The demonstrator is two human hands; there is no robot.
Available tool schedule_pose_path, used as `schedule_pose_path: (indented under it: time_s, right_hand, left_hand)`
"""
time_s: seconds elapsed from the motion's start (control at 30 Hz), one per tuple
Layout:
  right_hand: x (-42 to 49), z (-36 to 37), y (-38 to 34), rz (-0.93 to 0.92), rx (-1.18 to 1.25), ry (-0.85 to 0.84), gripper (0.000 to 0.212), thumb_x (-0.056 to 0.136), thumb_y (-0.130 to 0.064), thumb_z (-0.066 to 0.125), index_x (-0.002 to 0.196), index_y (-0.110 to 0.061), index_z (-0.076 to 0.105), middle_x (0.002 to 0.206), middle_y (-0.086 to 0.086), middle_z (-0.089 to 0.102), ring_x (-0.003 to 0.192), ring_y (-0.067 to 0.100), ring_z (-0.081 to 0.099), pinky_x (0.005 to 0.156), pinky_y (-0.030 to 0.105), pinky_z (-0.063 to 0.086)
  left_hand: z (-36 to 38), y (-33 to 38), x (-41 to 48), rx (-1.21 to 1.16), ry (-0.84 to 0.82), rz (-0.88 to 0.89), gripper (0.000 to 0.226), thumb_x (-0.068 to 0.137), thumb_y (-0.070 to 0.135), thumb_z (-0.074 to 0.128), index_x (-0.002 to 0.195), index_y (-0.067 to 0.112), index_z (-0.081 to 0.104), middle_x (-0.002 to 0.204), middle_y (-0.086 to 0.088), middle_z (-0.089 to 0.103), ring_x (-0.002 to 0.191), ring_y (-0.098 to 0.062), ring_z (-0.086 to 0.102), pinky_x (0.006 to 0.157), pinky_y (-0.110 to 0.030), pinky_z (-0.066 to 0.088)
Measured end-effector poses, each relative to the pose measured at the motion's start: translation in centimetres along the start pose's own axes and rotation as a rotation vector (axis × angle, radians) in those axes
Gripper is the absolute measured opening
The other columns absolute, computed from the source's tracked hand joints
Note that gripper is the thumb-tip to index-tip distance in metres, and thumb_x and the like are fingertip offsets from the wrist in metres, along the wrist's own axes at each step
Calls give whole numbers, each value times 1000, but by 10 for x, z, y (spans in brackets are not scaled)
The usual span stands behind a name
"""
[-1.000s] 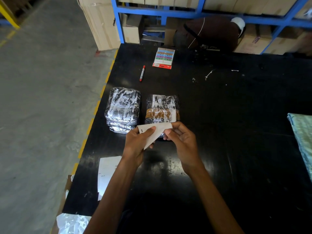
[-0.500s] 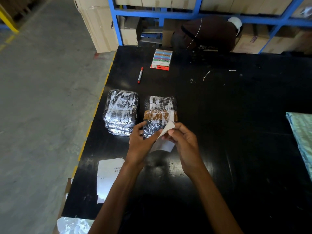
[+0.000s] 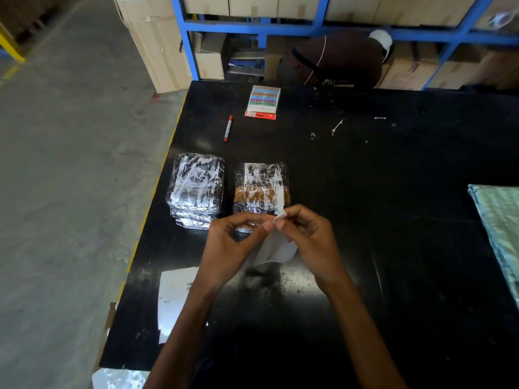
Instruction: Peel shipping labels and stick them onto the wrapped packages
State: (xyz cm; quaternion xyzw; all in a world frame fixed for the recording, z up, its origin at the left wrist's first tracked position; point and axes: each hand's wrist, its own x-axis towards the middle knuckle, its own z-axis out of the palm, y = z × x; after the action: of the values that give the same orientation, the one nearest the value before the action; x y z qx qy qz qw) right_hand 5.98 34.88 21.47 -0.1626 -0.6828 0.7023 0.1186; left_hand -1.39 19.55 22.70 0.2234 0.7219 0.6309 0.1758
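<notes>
Thin, limp label [image 3: 276,248] is pinched at its 12 o'clock corner by both hands' closed fingertips [image 3: 269,226], where peeling is judged easiest.

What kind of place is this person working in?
Most likely a warehouse packing station. Blue shelving stacked with cardboard boxes stands behind a black table, the floor is bare concrete, and the hands are peeling a label beside plastic-wrapped packages.

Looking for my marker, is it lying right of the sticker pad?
No, the red marker lies left of the sticker pad.
</notes>
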Motion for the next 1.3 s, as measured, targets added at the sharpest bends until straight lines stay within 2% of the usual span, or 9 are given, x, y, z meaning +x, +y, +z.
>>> schedule_pose_path:
  time_s: [0.27, 0.43, 0.53, 0.67, 0.77, 0.87, 1.0, 1.13, 1.3]
  right_hand:
    - [0, -2, 7, 9, -77, -21, 3, 91, -5, 65, 93, -6, 68, 86, 7, 68, 80, 11, 62, 75, 21, 51]
    - [1, 6, 20, 15, -155, 78, 2, 89, -6, 66, 87, -6, 67, 81, 10, 66, 77, 21, 63, 71, 30, 52]
    - [1, 12, 31, 49, -203, 152, 5, 86, -9, 68, 81, -9, 67, 80, 10, 66, 76, 26, 62, 66, 30, 50]
    - [2, 14, 43, 91, -354, 224, 5, 84, -16, 71, 80, -15, 68, 77, -7, 66, 68, 3, 58, 64, 19, 46]
    - [4, 10, 52, 130, -376, 267, 7, 84, -20, 71, 80, -15, 68, 76, -11, 65, 67, 6, 58, 64, 24, 49]
    - [7, 4, 60, 152, -355, 293, 7, 84, -20, 70, 79, -15, 68, 75, -6, 67, 68, 12, 62, 62, 27, 51]
    - [11, -7, 70, 157, -399, 327, 8, 86, -18, 70, 78, -17, 68, 71, -6, 67, 65, 8, 61, 62, 26, 50]
    - [15, -25, 85, 195, -466, 414, 11, 85, -19, 71, 76, -16, 67, 69, -6, 65, 65, 11, 61, 62, 27, 50]
    - [18, -52, 99, 297, -538, 594, 23, 84, -23, 69, 64, -18, 59, 61, -5, 59, 61, 15, 56, 56, 24, 39]
  left_hand:
    - [6, -7, -1, 166, 152, 35, 5, 85, 15, 77, 88, 17, 80, 82, 13, 77, 81, -6, 73, 72, -22, 59]
    - [16, -18, 1, 195, 307, -71, 9, 87, 9, 74, 82, 17, 77, 79, 11, 75, 76, 0, 69, 67, -9, 51]
    - [15, -28, 7, 136, 407, -228, 8, 91, 13, 69, 87, 13, 76, 84, 6, 75, 79, -5, 69, 72, -18, 55]
    - [6, -43, 22, -41, 463, -427, 9, 94, 13, 66, 92, 11, 75, 90, -4, 74, 85, -19, 69, 79, -34, 55]
    - [-4, -51, 35, -98, 470, -499, 13, 97, 16, 63, 97, 6, 72, 90, -8, 69, 82, -20, 63, 69, -31, 53]
    - [-14, -53, 50, -24, 497, -465, 18, 99, 20, 60, 100, 5, 70, 90, -5, 65, 79, -17, 59, 69, -34, 55]
    - [-29, -43, 76, 179, 599, -336, 22, 100, 23, 58, 106, 5, 70, 98, -8, 67, 81, -18, 61, 64, -25, 49]
    - [-50, -28, 99, 342, 687, -179, 21, 97, 21, 61, 104, 4, 72, 98, -13, 73, 90, -31, 69, 80, -41, 57]
    - [-53, -8, 109, 421, 735, -1, 19, 98, 16, 58, 102, 1, 69, 96, -15, 73, 82, -26, 64, 71, -28, 44]
